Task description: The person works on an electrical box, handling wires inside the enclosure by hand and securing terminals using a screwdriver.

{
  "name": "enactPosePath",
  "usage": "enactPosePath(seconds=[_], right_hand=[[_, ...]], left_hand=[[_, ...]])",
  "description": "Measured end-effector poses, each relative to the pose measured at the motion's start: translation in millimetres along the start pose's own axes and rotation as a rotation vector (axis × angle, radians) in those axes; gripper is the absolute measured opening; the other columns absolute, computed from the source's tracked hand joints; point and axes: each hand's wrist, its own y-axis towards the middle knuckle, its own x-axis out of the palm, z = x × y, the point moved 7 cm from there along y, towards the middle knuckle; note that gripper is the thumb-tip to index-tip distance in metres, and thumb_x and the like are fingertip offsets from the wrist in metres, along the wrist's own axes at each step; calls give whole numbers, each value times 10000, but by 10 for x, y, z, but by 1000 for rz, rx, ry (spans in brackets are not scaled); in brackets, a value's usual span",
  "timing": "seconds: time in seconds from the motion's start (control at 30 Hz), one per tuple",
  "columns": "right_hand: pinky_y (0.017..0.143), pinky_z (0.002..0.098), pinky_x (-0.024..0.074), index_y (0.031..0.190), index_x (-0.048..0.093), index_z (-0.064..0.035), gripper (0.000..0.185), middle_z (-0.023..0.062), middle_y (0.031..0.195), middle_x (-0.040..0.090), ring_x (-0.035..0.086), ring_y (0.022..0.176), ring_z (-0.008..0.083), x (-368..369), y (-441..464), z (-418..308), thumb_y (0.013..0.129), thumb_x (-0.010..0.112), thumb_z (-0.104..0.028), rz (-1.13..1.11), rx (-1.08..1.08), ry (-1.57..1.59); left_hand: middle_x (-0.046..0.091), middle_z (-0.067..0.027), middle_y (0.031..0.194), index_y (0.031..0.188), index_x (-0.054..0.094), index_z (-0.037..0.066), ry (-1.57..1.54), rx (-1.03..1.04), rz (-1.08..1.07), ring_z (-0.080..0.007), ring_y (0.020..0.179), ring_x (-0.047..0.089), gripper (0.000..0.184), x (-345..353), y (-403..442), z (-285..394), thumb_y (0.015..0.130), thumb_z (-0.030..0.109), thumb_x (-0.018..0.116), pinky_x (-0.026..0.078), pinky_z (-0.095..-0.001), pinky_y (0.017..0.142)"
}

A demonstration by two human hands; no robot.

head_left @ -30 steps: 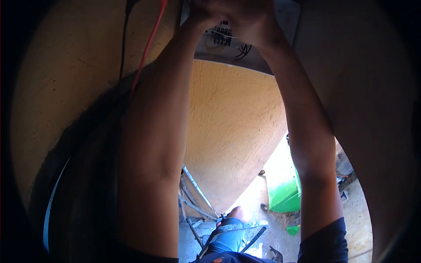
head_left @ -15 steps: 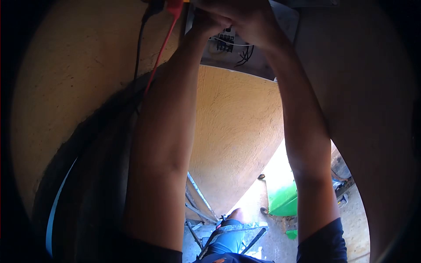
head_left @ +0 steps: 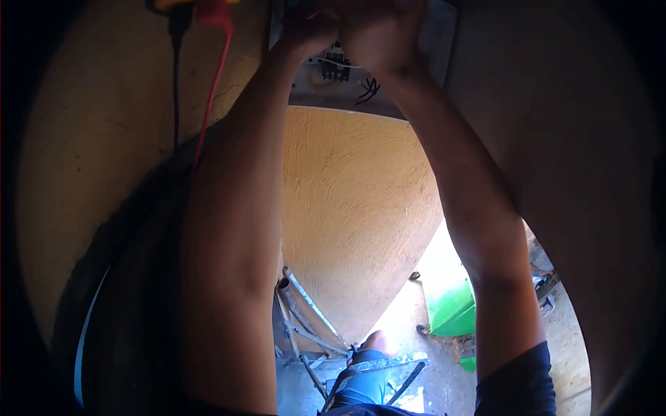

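Observation:
Both my arms reach up to an open electrical box (head_left: 437, 52) on the wall. My left hand (head_left: 309, 29) and my right hand (head_left: 380, 38) meet in front of it at the top of the view. Their fingers are closed and close together, partly dark and cut off by the frame edge, so whatever they hold is hidden. Just below them sits a black terminal block (head_left: 336, 70) with a white wire (head_left: 352, 65) running across it. Loose black wires (head_left: 368, 89) stick out to its right.
At upper left, a red lead (head_left: 216, 83) and a black lead (head_left: 176, 90) hang from a yellow-edged device (head_left: 161, 6). Below are the yellow wall (head_left: 354, 173), a metal frame like a ladder (head_left: 316, 313) and a green object (head_left: 449, 312) on the floor.
The view has shifted, so the box, hands and leads appear further left and the hands slightly higher. My hands stay together at the box.

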Motion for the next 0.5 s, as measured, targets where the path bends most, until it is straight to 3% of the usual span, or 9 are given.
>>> enactPosePath(seconds=[0.07,0.2,0.27,0.3,0.37,0.4,0.47,0.5], right_hand=[[482,291,422,739,641,34,236,62,619,610,554,545,111,96,-67,165,906,652,-132,-282,529,250],[467,293,414,721,649,40,255,89,615,626,562,530,122,238,-45,125,910,633,-131,-495,621,240],[438,309,395,724,654,52,268,108,607,638,573,514,137,294,-43,72,916,617,-131,-483,410,232],[438,309,395,724,654,52,268,108,607,638,573,514,137,343,-96,77,916,617,-131,-479,424,236],[419,349,386,723,664,55,272,109,593,636,585,508,153,182,-170,182,913,617,-134,-112,567,143],[419,349,386,723,664,55,272,109,593,636,585,508,153,215,-187,225,913,617,-134,-110,573,134],[417,356,393,697,659,58,294,113,598,637,594,499,160,233,17,-14,921,611,-126,-130,176,-131],[418,356,385,706,666,60,299,116,605,644,572,475,166,215,-7,21,931,607,-128,-212,465,191]], left_hand=[[671,-55,1037,1212,645,84,5,-11,-1,-173,967,633,279,-10,-37,-7,960,193,693,522,-338,839],[675,-50,1012,1198,653,81,-2,-15,9,-165,948,635,266,-10,-55,18,957,185,697,524,-336,827],[677,-47,1000,1190,656,80,-5,-10,17,-161,938,637,260,-25,-44,10,955,180,699,524,-334,822],[678,-46,993,1187,658,79,-7,-4,17,-159,933,637,257,-31,-48,5,954,178,700,525,-333,819],[680,-43,981,1180,662,78,-10,-5,19,-155,924,638,250,-11,-42,1,952,174,702,525,-332,813],[682,-42,975,1176,664,77,-14,-3,20,-153,919,639,247,-20,-38,-19,951,172,703,526,-331,810],[684,-39,962,1169,668,76,-13,-9,16,-149,909,640,241,3,-36,12,949,167,705,526,-330,805],[685,-38,956,1165,670,75,-12,-14,22,-147,905,641,238,-29,-48,3,948,165,706,527,-329,802]])
